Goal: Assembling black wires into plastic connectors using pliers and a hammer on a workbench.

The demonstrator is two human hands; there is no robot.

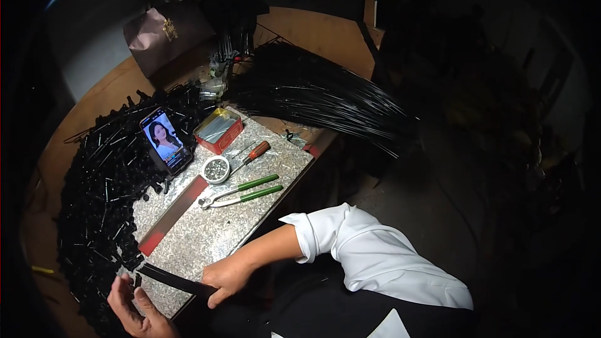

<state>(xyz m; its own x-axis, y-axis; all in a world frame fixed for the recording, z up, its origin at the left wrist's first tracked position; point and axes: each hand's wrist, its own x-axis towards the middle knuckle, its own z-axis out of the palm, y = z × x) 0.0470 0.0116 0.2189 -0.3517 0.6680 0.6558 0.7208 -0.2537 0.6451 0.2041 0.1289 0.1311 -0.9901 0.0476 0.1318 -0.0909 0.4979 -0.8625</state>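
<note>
My right hand (228, 276) is closed around the near end of a dark, slightly curved flat strip (172, 279). The strip slants up and left over the near corner of a speckled stone-like board (213, 225), its far end close to a heap of small black parts. My left hand (139, 310) is at the lower left with thumb and fingers apart. A small black piece (137, 280) shows just past its fingertips; I cannot tell whether they touch it. Green-handled pincers (244, 194) and a red-and-grey flat bar (172, 216) lie farther up the board.
Small black parts (100, 194) are heaped along the left. A lit phone (166, 141) leans there. On the board are a round white cup (215, 169) of metal bits, a screwdriver (255, 152) and a red tin (219, 130). Behind lie long black rods (319, 91) and a brown bag (168, 34).
</note>
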